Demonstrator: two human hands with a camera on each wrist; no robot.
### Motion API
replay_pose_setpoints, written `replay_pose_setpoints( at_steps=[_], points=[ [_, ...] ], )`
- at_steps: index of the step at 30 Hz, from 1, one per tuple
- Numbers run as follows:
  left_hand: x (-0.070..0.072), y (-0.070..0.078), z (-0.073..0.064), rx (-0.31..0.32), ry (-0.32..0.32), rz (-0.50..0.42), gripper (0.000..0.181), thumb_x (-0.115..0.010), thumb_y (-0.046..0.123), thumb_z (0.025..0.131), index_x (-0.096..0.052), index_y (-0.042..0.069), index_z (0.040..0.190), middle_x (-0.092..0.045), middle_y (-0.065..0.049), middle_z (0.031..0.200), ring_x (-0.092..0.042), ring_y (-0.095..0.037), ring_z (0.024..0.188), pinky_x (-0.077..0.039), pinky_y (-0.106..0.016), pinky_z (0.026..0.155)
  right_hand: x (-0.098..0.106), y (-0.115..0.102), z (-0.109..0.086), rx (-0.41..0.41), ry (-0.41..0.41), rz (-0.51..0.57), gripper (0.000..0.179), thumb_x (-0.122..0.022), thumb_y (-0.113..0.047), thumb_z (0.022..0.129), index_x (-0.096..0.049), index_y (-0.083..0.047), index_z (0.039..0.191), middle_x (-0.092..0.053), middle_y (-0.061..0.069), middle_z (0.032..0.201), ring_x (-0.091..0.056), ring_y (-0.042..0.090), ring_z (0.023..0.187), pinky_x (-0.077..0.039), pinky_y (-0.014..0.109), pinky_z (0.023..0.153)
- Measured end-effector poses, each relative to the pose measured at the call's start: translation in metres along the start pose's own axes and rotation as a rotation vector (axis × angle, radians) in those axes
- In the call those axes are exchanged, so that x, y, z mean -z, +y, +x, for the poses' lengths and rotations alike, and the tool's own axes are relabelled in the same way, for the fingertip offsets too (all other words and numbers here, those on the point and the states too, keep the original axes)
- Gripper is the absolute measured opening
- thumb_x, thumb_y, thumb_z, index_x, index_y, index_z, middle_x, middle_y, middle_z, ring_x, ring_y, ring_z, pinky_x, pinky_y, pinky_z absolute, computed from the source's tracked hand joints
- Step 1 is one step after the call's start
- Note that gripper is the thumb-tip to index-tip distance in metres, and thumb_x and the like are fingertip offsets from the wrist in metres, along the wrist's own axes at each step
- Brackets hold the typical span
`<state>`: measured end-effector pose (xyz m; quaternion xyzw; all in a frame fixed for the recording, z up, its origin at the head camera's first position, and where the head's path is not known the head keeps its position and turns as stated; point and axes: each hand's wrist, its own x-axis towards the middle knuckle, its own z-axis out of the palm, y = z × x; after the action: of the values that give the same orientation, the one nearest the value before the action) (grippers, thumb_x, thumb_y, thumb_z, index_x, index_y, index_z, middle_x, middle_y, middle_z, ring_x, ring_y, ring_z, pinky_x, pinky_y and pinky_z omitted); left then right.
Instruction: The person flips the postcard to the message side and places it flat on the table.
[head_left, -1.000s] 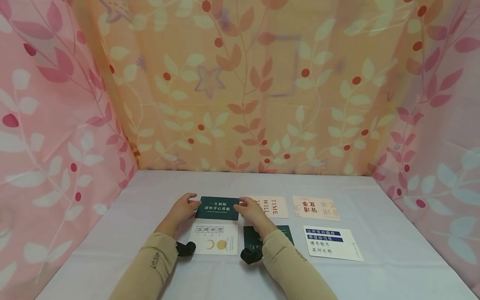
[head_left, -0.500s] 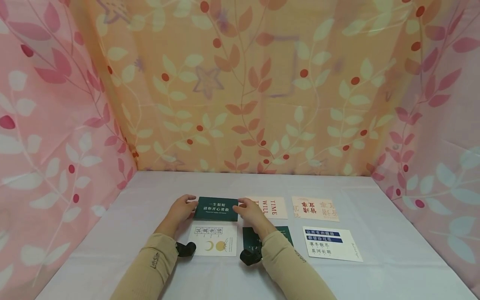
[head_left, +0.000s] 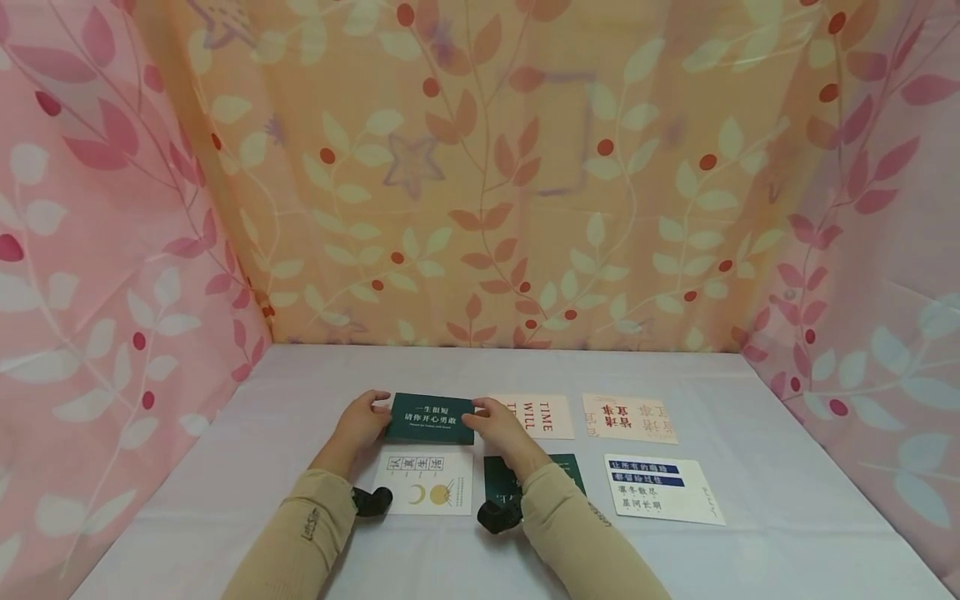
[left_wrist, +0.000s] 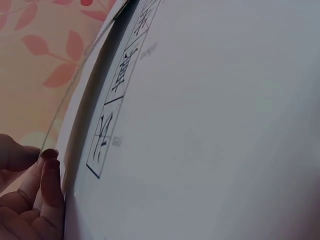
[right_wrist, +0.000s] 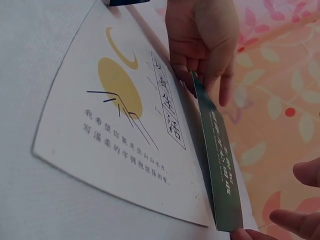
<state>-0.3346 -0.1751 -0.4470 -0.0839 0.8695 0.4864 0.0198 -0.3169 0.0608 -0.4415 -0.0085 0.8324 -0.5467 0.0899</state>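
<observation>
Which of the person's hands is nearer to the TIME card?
The right. In the head view, the right hand partly hides the TIME card's left end; the left hand is farther away, at the held green card's left edge.

2 pink leafy curtains (head_left: 90, 275) flank a white tabletop (head_left: 217, 475), an orange leafy curtain (head_left: 480, 167) behind it.

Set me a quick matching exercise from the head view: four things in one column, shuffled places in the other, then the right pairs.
1. Left hand
2. Moon card
3. TIME card
4. Blue-striped card

A. Back row, middle
B. Pinching the left edge of the held green card
C. Front row, far right
D. Front row, far left

Pairs: 1-B, 2-D, 3-A, 4-C
</observation>
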Motion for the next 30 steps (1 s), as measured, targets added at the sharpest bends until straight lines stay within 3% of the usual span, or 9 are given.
replay_pose_setpoints(
  at_steps=[8,21,30],
  points=[
    [0.0003,-0.0042,-0.0004,-0.009,0.022,0.001,0.044,-0.053,0.003,0.086,-0.045,0.004,0.13,-0.058,-0.014,0.098,-0.055,-0.022,0.085,-0.048,-0.027,0.067,-0.0018,0.0013,-0.0003,0.021,-0.001,0.005,0.049,-0.059,-0.03,0.088,-0.048,-0.009,0.131,-0.05,0.017,0.128,-0.048,0.034,0.115,-0.037,0.053,0.095],
    [-0.0008,-0.0038,-0.0014,0.031,0.01,-0.032,0.039,-0.054,0.003,0.087,-0.05,0.004,0.125,-0.058,-0.014,0.099,-0.055,-0.023,0.086,-0.049,-0.03,0.073,0.0003,-0.0009,0.0022,0.034,-0.013,-0.058,0.053,-0.059,-0.032,0.088,-0.046,-0.004,0.132,-0.056,0.014,0.119,-0.058,0.025,0.097,-0.044,0.049,0.089],
    [0.0014,-0.0048,-0.0006,0.016,0.015,-0.03,0.034,-0.055,0.003,0.087,-0.053,0.002,0.121,-0.057,-0.014,0.095,-0.055,-0.021,0.083,-0.049,-0.026,0.068,0.0057,-0.0054,0.0036,0.049,-0.022,-0.095,0.048,-0.059,-0.027,0.089,-0.049,-0.004,0.13,-0.058,0.014,0.119,-0.061,0.023,0.096,-0.046,0.044,0.088]
  ],
)
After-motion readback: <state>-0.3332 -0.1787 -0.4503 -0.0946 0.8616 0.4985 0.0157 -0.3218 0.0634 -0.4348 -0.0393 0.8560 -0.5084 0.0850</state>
